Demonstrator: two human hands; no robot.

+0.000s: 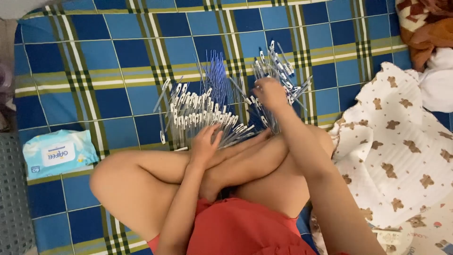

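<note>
A heap of clear pens with white caps (198, 113) lies on the blue plaid sheet (108, 61) in front of my crossed legs (141, 179). My left hand (205, 144) rests on the near edge of this heap, fingers bent over several pens. A second bunch of pens (278, 66) fans out further right. My right hand (270, 93) is closed around the base of that bunch. Thin blue refills (216, 71) stick up behind the heap.
A pale blue pack of wet wipes (59, 152) lies at the left. A white blanket with brown bears (401, 151) covers the right side. Crumpled brown and white cloth (427, 38) sits at the top right. A grey mat (12, 198) borders the left edge.
</note>
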